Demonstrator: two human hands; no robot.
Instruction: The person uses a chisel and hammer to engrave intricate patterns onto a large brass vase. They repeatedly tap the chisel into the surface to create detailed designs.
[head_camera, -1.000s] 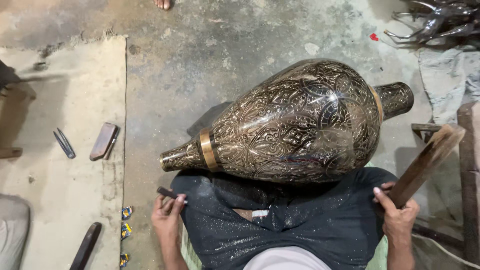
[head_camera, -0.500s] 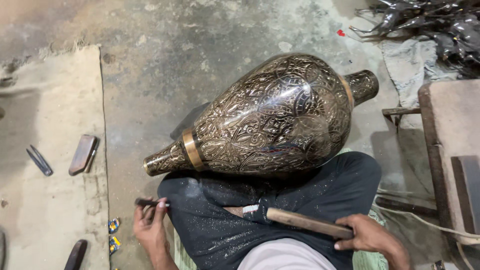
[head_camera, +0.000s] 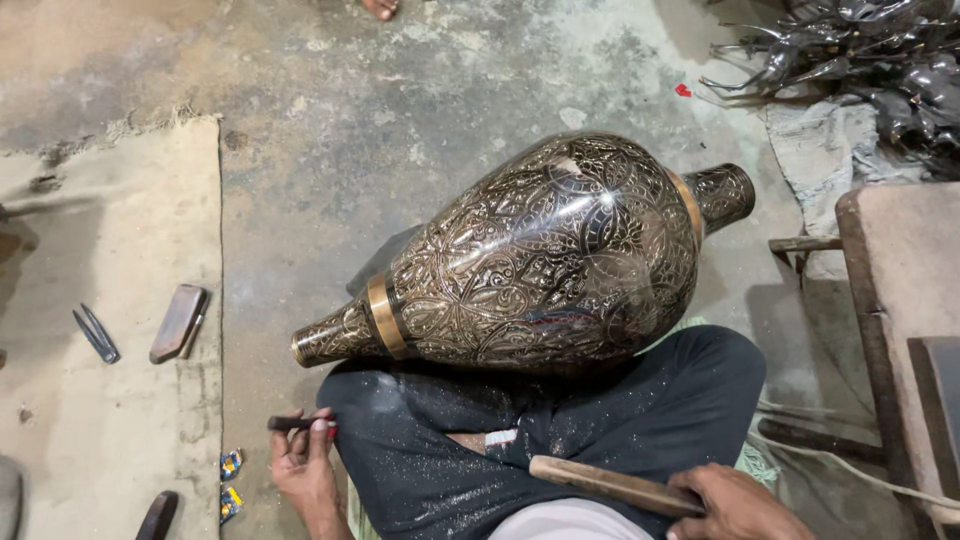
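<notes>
Two hands are showing at the bottom edge as I am looking down: my left hand (head_camera: 305, 468) is closing its fingers around a short dark chisel (head_camera: 290, 423), and my right hand (head_camera: 735, 503) is gripping a wooden stick (head_camera: 610, 485) lying across my dark trousers (head_camera: 560, 420). Resting on its side against my legs, a large engraved brass vase (head_camera: 530, 270) is pointing its narrow neck toward the mat's edge. On the mat (head_camera: 110, 300) near its right edge, a flat brown block (head_camera: 178, 322) and small tweezers (head_camera: 96, 333) are lying apart.
</notes>
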